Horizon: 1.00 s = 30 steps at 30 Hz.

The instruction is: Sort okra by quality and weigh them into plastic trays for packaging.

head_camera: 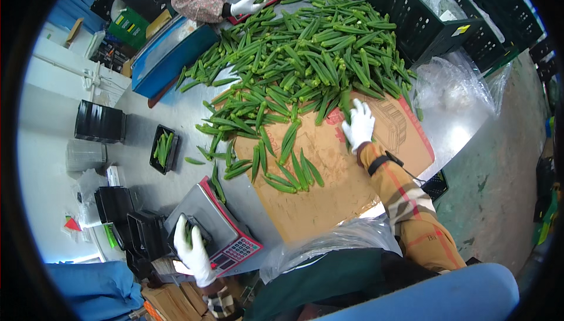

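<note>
My left hand (191,250), in a white glove, is over a small black plastic tray (203,232) on the weighing scale (229,228). Green okra shows between its thumb and fingers; whether they grip the pods or the tray is hidden. The scale has a grey pan and a red-edged keypad panel. My right hand (359,123), also white-gloved, holds okra pods (346,103), slightly blurred, at the near right edge of a big okra heap (308,52). Beneath that hand lies a flattened cardboard sheet (326,206), with several loose pods (299,173) on its left part.
A filled black tray (164,149) stands on the metal table (136,122). Stacked black trays (145,233) sit left of the scale. Dark green crates (440,34) and clear plastic film (449,87) flank the heap's right. Across the table, another person's gloved hand (249,5) holds okra.
</note>
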{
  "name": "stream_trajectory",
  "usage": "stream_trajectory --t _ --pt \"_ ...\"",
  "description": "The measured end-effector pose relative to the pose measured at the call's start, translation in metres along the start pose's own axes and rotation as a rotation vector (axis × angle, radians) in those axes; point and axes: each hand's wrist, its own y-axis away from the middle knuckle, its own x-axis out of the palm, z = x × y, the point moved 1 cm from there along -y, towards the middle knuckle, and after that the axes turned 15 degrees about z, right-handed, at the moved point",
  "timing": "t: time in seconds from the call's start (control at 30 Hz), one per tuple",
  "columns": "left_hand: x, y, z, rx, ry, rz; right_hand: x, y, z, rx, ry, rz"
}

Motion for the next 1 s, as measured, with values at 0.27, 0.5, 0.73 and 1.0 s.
stream_trajectory --t 0.27,0.5,0.73,1.0 --pt "0.143 -0.019 -0.049 0.386 -0.321 0.326 -0.016 0.133 0.021 -0.438 -0.178 0.367" --pt "0.168 0.016 -0.026 0.307 -0.254 0.448 -0.024 0.156 -0.045 -0.045 -0.873 0.145" --pt "0.189 0.033 -0.009 0.251 -0.187 0.561 -0.013 0.164 -0.05 -0.25 -0.312 0.177" --pt "0.189 0.04 0.0 0.238 -0.171 0.595 -0.033 0.167 -0.036 -0.035 -0.659 0.342"
